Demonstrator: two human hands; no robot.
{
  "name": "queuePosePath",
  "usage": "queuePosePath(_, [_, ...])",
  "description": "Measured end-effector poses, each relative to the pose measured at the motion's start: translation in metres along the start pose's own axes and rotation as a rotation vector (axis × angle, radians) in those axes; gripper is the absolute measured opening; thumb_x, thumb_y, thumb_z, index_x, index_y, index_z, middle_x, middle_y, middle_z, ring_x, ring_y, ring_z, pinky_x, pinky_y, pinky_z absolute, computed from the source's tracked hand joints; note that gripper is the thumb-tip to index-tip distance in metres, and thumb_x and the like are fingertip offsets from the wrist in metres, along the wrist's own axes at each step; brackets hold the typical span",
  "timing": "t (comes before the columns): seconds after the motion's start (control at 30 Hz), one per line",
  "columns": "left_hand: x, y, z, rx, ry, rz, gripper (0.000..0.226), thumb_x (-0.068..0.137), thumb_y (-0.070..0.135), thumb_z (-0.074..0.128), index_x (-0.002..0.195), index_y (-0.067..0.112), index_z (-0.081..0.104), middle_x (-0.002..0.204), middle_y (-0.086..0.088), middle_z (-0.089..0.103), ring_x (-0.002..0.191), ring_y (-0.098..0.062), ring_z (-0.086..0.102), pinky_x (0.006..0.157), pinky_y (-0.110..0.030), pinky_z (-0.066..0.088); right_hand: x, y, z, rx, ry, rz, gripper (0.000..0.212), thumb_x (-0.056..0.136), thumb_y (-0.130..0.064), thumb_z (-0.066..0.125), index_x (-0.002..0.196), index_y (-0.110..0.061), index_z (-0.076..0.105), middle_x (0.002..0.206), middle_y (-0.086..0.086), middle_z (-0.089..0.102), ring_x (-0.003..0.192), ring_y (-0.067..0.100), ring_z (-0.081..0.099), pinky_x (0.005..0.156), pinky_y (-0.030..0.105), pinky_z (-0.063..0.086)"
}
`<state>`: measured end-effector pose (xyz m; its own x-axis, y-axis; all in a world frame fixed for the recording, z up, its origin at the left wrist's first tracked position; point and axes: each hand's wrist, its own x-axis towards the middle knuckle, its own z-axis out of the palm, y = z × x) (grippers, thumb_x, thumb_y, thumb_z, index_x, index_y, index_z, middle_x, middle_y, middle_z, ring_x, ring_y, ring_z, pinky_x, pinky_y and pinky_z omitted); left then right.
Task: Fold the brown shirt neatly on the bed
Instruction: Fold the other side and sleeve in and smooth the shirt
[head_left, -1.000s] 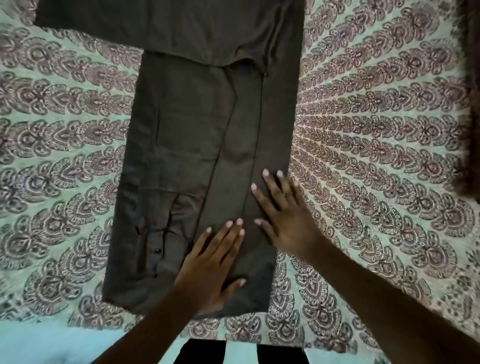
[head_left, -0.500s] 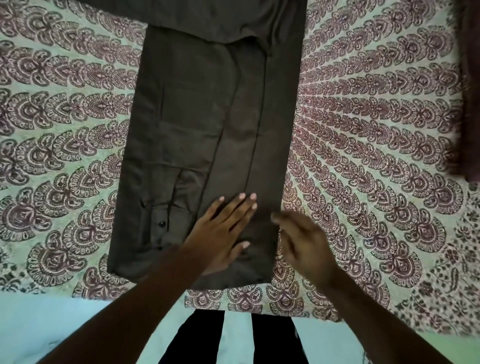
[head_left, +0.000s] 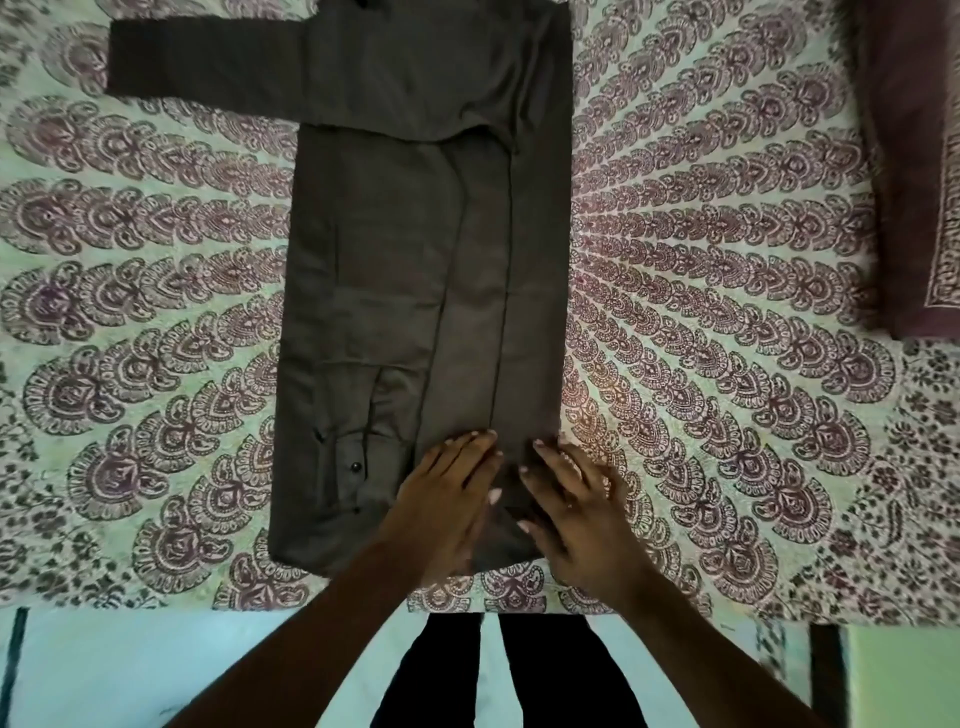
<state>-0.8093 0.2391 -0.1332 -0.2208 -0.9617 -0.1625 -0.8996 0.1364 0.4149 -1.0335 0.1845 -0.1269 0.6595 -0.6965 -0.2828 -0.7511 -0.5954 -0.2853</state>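
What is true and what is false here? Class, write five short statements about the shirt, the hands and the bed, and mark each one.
1. The left hand and the right hand both rest on the near end of the brown shirt. True.
2. The left hand holds a sleeve up off the bed. False: its fingers lie straight on the shirt.
3. One sleeve sticks out sideways at the shirt's far end. True.
4. The shirt lies on a plain white sheet. False: the bedsheet has a maroon paisley print.
5. A dark button shows left of the left hand. True.
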Motion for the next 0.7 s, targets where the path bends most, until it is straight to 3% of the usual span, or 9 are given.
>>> queuePosePath(0.17, [0.050, -0.031, -0.044, -0.099, 0.244, -0.214, 0.042, 0.102, 0.030, 0.043, 0.134, 0.010, 0.062, 0.146, -0.009, 0.056, 0.127, -0.028, 0.056, 0.101, -0.041, 0.045, 0.070, -0.008, -0.038, 0.199, 0.247, 0.071, 0.041, 0.093, -0.036, 0.055, 0.130, -0.022, 0.065, 0.142, 0.000, 0.054, 0.131, 0.023, 0.049, 0.096, 0.041, 0.038])
queuePosePath(0.3, [0.099, -0.083, -0.079, -0.078, 0.312, -0.373, 0.045, 0.095, 0.029, 0.050, 0.136, 0.012, 0.058, 0.148, -0.007, 0.053, 0.127, -0.030, 0.056, 0.101, -0.044, 0.046, 0.160, -0.004, -0.057, 0.311, 0.343, 0.084, 0.037, 0.094, -0.029, 0.056, 0.127, -0.018, 0.067, 0.130, 0.004, 0.062, 0.119, 0.026, 0.059, 0.096, 0.043, 0.047])
queuePosePath(0.47, [0.143, -0.144, -0.127, -0.042, 0.314, -0.491, 0.054, 0.089, 0.025, 0.053, 0.141, 0.011, 0.051, 0.147, -0.011, 0.051, 0.132, -0.034, 0.051, 0.107, -0.048, 0.044, 0.262, -0.013, -0.092, 0.394, 0.235, 0.146, 0.041, 0.092, -0.032, 0.053, 0.127, -0.017, 0.067, 0.125, 0.007, 0.064, 0.116, 0.036, 0.061, 0.092, 0.056, 0.053])
queuePosePath(0.7, [0.170, -0.220, -0.161, -0.109, 0.383, -0.695, 0.051, 0.093, 0.026, 0.060, 0.139, 0.008, 0.046, 0.147, -0.013, 0.047, 0.134, -0.037, 0.048, 0.106, -0.054, 0.042, 0.360, -0.034, -0.114, 0.385, 0.156, 0.063, 0.048, 0.090, -0.034, 0.053, 0.132, -0.015, 0.065, 0.133, 0.011, 0.061, 0.128, 0.036, 0.054, 0.102, 0.057, 0.047])
